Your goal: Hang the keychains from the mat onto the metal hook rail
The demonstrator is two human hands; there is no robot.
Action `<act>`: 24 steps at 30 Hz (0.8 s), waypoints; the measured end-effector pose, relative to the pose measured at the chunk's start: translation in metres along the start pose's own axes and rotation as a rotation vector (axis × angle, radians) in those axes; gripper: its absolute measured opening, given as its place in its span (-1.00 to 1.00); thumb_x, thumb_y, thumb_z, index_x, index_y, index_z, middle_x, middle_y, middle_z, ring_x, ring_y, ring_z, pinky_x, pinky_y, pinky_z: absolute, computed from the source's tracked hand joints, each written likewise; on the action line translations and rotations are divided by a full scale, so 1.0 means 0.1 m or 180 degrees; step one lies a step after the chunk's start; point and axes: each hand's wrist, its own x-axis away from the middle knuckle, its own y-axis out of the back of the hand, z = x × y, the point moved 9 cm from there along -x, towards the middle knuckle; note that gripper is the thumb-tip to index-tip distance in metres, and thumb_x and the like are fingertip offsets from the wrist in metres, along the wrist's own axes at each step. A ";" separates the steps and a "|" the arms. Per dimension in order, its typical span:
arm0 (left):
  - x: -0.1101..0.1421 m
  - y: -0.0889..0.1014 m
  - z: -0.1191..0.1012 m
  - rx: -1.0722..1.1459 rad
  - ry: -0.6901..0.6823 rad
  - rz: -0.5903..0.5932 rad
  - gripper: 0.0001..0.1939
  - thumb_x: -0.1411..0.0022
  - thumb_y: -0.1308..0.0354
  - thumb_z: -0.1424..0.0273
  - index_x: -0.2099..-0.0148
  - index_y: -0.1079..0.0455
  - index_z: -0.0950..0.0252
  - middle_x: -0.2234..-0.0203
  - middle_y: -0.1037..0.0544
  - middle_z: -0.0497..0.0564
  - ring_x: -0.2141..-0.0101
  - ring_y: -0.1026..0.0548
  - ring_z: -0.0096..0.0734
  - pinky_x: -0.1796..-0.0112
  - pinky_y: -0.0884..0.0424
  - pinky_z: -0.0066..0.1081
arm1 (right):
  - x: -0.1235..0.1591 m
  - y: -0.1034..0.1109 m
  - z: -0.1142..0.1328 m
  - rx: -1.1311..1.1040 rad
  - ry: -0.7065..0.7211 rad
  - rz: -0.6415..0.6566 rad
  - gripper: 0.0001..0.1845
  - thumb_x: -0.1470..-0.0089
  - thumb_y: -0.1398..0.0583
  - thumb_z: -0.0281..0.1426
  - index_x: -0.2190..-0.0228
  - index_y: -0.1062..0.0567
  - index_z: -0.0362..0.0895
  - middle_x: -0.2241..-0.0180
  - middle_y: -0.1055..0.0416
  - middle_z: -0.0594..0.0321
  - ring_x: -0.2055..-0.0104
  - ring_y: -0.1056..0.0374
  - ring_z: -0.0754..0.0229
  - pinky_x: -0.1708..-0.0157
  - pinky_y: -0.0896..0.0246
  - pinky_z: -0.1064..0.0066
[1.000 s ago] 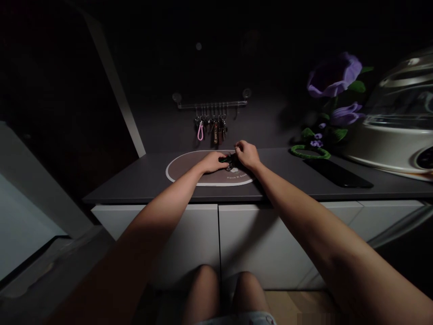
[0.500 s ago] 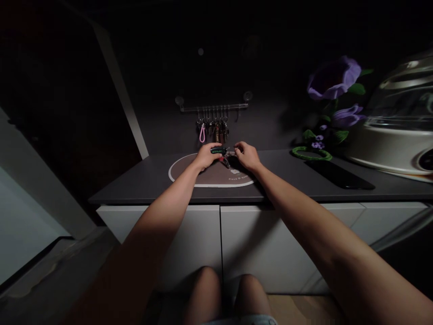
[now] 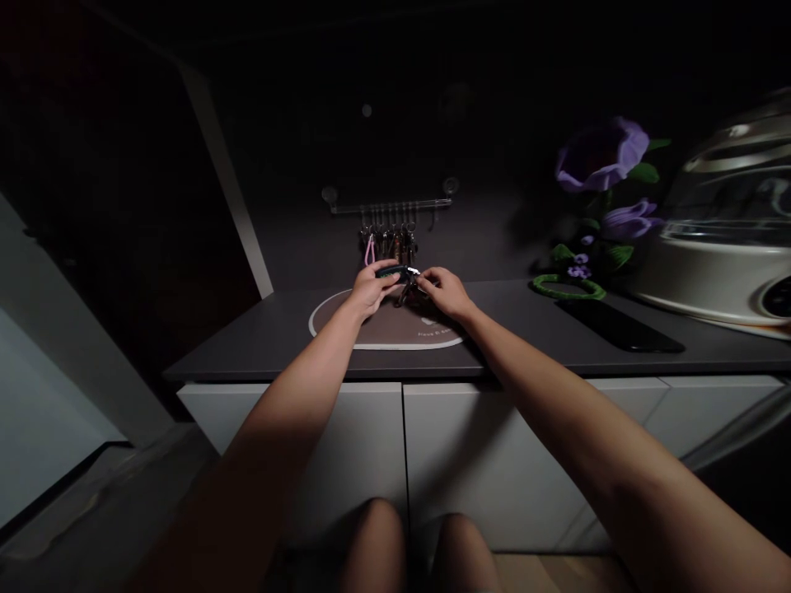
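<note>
My left hand (image 3: 369,292) is closed around a dark green keychain (image 3: 389,272), held just above the counter. From its right end sticks a shiny metal fitting (image 3: 414,271), and several keys (image 3: 404,295) dangle below it. My right hand (image 3: 448,290) comes in from the other side, thumb and fingers pinched together at the metal parts; exactly which piece they grip is too small to make out. Under both hands lies an oval brown mat (image 3: 376,331) with a white rim.
Behind the hands, a clear hook rack (image 3: 389,206) on the wall carries several keys and a pink loop (image 3: 369,249). To the right are a black phone (image 3: 621,325), purple flowers (image 3: 609,169) with a green ring base, and a cream appliance (image 3: 723,263). White cabinet doors (image 3: 457,453) stand below.
My right hand has moved left onto the metal end of the keychain, closing the gap. The keychain has turned slightly in my left hand, and the view has tilted up a little.
</note>
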 end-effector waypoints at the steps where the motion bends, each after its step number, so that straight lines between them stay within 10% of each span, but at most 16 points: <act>1: 0.00 -0.01 0.00 0.0081 0.0014 0.0022 -0.69 0.05 -0.13 0.70 0.21 -0.34 0.38 0.39 -0.49 0.01 0.29 -0.47 -0.45 0.10 -0.35 -0.24 | 0.00 0.00 0.01 -0.0066 -0.0004 0.0015 -0.77 0.02 -0.08 -0.27 0.46 -0.44 -0.16 0.40 -0.37 0.20 0.33 -0.24 0.24 0.27 -0.11 0.39; 16: -0.02 0.07 0.03 0.0788 0.0041 -0.0388 -0.90 -0.04 -0.09 0.66 0.34 -0.31 0.44 0.45 -0.48 0.02 0.27 -0.48 -0.41 0.12 -0.41 -0.24 | -0.05 0.15 0.04 -0.0655 0.0153 -0.0479 -0.77 0.00 -0.07 -0.24 0.46 -0.36 -0.16 0.41 -0.32 0.22 0.34 -0.20 0.26 0.30 -0.08 0.41; 24: -0.01 0.05 0.16 -0.0019 0.0400 -0.0316 -0.89 -0.05 -0.16 0.46 0.38 -0.34 0.44 0.52 -0.45 0.03 0.51 -0.44 -0.55 0.37 -0.44 -0.46 | -0.03 0.20 0.10 -0.0696 0.0172 -0.0621 -0.78 -0.06 -0.01 -0.26 0.46 -0.29 -0.15 0.46 -0.25 0.27 0.41 -0.13 0.30 0.35 -0.04 0.43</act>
